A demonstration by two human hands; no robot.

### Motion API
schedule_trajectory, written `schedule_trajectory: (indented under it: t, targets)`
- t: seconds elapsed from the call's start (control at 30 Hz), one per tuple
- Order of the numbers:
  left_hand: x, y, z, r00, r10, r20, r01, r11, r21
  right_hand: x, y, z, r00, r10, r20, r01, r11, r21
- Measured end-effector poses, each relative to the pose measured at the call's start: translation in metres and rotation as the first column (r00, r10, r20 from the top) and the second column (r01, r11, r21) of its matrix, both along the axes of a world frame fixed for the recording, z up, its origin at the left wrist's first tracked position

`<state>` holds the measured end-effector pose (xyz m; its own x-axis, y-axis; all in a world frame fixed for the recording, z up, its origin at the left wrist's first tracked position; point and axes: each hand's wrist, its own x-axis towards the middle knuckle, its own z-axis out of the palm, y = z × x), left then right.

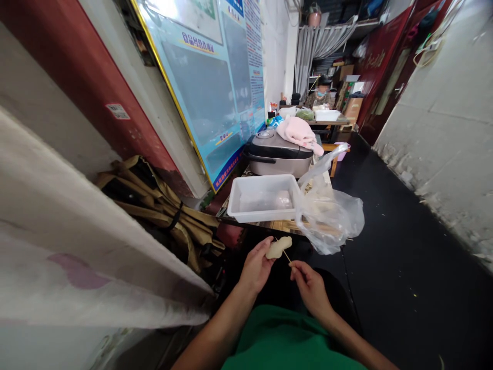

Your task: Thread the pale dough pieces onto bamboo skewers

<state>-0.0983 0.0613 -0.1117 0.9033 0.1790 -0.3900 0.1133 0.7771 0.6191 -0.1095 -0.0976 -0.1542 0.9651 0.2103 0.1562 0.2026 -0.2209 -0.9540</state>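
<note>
A pale, flat, wavy-edged piece of food [278, 248] is held at its left end between the fingers and thumb of my left hand [257, 264]. Its exact kind I cannot make out. My right hand [308, 285] pinches the lower end of a thin wooden skewer [287, 256], whose upper part meets the pale piece. Both hands are above my lap, just in front of the table edge. Beyond them stands a white plastic tub [262, 213] with something pale at its right inside. To its right lies a clear plastic bag [331, 221] with pale contents, hanging over the edge.
Behind the tub is a grey and black appliance [283, 159] with a pink cloth [298, 131] on top. A person [321, 95] sits at a farther table with a white tub [327, 115]. A curtain [115, 267] and folded brown canvas [165, 216] are at my left.
</note>
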Motion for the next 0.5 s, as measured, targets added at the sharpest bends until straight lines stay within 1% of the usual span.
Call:
schedule_trajectory:
  t: [0.07,0.13,0.2,0.27,0.33,0.43,0.5]
  targets:
    - [-0.003,-0.004,-0.002,0.998,-0.055,0.024,0.056,0.998,-0.033,0.001,0.001,0.001,1.000,0.002,0.014,-0.002,1.000,0.013]
    - [-0.007,-0.008,-0.003,0.993,-0.100,0.065,0.103,0.994,-0.031,0.001,0.002,0.001,1.000,0.000,0.017,0.000,1.000,0.023]
    - [-0.009,-0.011,-0.002,0.991,-0.096,0.089,0.097,0.995,-0.005,0.001,0.002,0.001,1.000,0.003,0.013,-0.003,1.000,0.028]
    - [-0.009,-0.012,0.000,0.996,-0.062,0.063,0.061,0.998,0.017,0.000,0.001,0.001,1.000,0.003,0.004,-0.003,1.000,0.029]
    - [-0.008,-0.012,0.002,0.997,-0.068,0.037,0.068,0.998,0.004,0.000,0.000,0.002,1.000,0.001,-0.003,0.000,1.000,0.025]
    - [-0.005,-0.015,0.005,0.996,-0.072,0.061,0.078,0.992,-0.103,-0.001,0.000,0.003,1.000,-0.009,-0.010,0.009,0.999,0.032]
    - [-0.003,-0.020,0.006,0.999,-0.021,0.046,0.030,0.978,-0.204,-0.001,0.001,0.005,0.999,-0.002,-0.033,0.003,0.999,0.038]
